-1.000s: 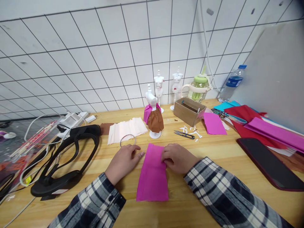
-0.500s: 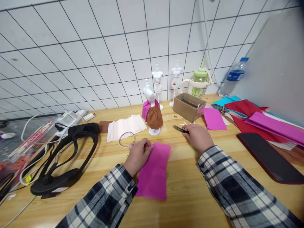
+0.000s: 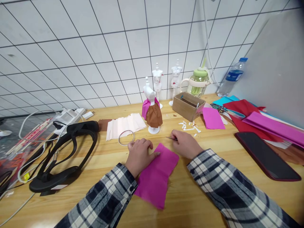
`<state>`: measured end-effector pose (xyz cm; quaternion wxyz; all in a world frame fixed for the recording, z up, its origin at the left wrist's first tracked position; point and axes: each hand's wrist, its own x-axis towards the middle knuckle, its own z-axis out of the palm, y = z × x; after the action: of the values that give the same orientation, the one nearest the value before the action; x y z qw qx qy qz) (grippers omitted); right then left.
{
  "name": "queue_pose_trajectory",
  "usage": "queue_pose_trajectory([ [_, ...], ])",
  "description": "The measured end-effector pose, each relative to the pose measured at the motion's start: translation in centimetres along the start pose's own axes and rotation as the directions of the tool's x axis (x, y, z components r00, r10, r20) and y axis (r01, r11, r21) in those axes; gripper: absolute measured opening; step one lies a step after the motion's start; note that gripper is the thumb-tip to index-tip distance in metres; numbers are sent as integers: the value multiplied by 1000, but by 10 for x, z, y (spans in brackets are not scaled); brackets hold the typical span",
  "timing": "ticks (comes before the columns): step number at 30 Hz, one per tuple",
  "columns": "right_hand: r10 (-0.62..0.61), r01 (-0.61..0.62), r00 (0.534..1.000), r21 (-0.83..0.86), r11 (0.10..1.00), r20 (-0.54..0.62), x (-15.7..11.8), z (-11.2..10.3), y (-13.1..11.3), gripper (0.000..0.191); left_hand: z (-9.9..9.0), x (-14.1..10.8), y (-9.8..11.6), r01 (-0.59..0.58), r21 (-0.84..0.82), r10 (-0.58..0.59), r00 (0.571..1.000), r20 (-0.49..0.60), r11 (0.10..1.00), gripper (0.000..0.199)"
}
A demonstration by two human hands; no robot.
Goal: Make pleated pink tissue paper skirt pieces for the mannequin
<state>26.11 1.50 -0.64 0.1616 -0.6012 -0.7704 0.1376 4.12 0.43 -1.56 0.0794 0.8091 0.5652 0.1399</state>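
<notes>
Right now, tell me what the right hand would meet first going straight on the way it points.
The right hand, its snips leading, would probably meet the white base of the dressed mannequin; depth is unclear, so it might pass just in front.

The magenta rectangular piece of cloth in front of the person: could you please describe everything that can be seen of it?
The magenta, roughly rectangular piece of cloth looks thin, matte and felt-like. It lies mostly flat on the pale wooden table, with faint creases across it. It is slanted, its far end leaning to the right. The person's bare left hand rests at its far left part, with the thumb on it. The bare right hand is close to its far right corner; whether they touch is unclear.
</notes>
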Motion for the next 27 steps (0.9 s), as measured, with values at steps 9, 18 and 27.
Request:
queue_pose_trajectory([
  [9,-178,196,980,299,934,-89,-1,24,-19,7,-2,2,-3,-31,-180,23,999,-46,983,50],
  [18,-272,410,886,364,836,-374,-7,14,-21,22,4,3,-3,12,-711,-15,1000,3,703,21],
  [27,-68,53,996,216,975,62,-11,11,-27,37,1,10,-10,190,-857,-38,980,196,479,26],
])
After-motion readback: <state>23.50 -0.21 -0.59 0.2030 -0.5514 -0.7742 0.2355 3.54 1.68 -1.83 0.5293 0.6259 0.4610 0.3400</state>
